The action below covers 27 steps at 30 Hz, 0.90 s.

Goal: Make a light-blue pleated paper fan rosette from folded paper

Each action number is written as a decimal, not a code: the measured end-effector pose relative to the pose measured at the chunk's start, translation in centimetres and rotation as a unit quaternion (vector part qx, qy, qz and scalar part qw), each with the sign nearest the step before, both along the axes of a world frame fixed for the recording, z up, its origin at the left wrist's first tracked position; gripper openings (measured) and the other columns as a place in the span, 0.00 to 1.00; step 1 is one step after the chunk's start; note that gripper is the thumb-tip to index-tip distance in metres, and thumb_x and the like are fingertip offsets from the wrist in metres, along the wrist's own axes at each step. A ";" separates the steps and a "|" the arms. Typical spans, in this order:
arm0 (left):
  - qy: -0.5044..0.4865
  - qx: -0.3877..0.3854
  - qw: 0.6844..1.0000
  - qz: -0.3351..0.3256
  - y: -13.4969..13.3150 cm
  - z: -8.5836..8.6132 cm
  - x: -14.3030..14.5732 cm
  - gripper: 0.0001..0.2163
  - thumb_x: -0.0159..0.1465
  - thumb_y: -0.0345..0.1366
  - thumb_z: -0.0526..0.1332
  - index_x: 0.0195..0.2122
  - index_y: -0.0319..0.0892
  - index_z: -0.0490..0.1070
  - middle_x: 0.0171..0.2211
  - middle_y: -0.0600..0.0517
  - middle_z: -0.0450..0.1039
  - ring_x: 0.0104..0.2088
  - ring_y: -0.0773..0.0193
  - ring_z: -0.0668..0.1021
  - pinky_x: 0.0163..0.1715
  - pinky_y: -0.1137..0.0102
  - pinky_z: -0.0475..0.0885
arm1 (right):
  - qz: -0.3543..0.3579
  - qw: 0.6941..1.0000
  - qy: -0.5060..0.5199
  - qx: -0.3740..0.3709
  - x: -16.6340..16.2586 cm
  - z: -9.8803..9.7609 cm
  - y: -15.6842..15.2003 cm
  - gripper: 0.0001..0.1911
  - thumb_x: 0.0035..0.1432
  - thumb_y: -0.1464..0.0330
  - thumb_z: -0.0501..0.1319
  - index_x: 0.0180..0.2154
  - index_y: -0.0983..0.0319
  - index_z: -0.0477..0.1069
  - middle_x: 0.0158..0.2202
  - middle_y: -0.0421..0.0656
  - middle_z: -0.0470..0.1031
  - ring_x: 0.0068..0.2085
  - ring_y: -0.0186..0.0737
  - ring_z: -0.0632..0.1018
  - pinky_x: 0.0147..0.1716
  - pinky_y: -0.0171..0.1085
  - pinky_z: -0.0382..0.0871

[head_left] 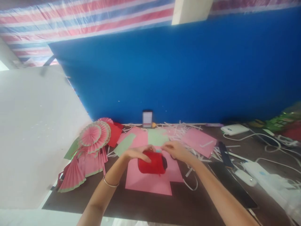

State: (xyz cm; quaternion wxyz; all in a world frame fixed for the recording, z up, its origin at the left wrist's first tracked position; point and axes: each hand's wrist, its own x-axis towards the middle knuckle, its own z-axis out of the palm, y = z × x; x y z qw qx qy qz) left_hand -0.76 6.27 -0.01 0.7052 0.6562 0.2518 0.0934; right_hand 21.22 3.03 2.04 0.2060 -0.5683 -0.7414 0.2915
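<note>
My left hand (140, 153) is wrapped over the top of a red, rounded object (152, 165) with a dark right end, whose kind I cannot make out. The thumb lies across its front. A small light-blue bit (158, 151) shows at its upper edge. Close beside that edge, the fingers of my right hand (174, 149) are pinched together; whatever they may hold is too small to see. Beneath both hands lie overlapping pink paper sheets (148, 185), and a green paper sheet (158, 136) is just behind.
Folded pink paper fans (90, 135) are heaped at the left by a red sheet (114, 133). White paper strips litter the back, where a small screen (147, 119) leans on the blue partition (164, 72). Cables, a power strip (261, 175) and a black tablet-like slab (231, 182) lie right.
</note>
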 end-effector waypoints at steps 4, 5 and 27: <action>0.221 0.210 0.946 0.108 -0.7 -0.3 1.4 0.30 0.43 0.44 0.66 0.46 0.39 0.60 0.33 0.46 0.71 0.30 0.57 0.74 0.27 0.69 0.64 | 0.020 0.976 -0.194 0.096 -1.8 1.9 0.2 0.18 0.58 0.65 0.49 0.21 0.61 0.69 0.21 0.43 0.73 0.23 0.36 0.71 0.23 0.33 0.56; 0.225 0.246 0.930 0.153 -0.9 -0.6 1.8 0.30 0.44 0.43 0.66 0.47 0.38 0.59 0.34 0.46 0.71 0.32 0.56 0.74 0.27 0.69 0.65 | 0.020 0.967 -0.226 0.113 -2.4 1.9 -0.2 0.17 0.58 0.67 0.49 0.22 0.61 0.70 0.22 0.44 0.74 0.23 0.36 0.72 0.23 0.33 0.55; -0.307 -0.404 0.835 0.213 3.0 -2.2 1.1 0.24 0.54 0.48 0.57 0.44 0.32 0.66 0.39 0.36 0.72 0.34 0.55 0.75 0.32 0.65 0.68 | -0.087 0.943 0.314 -0.068 0.2 -5.1 -2.2 0.17 0.50 0.54 0.59 0.29 0.62 0.73 0.20 0.38 0.67 0.22 0.31 0.65 0.22 0.33 0.56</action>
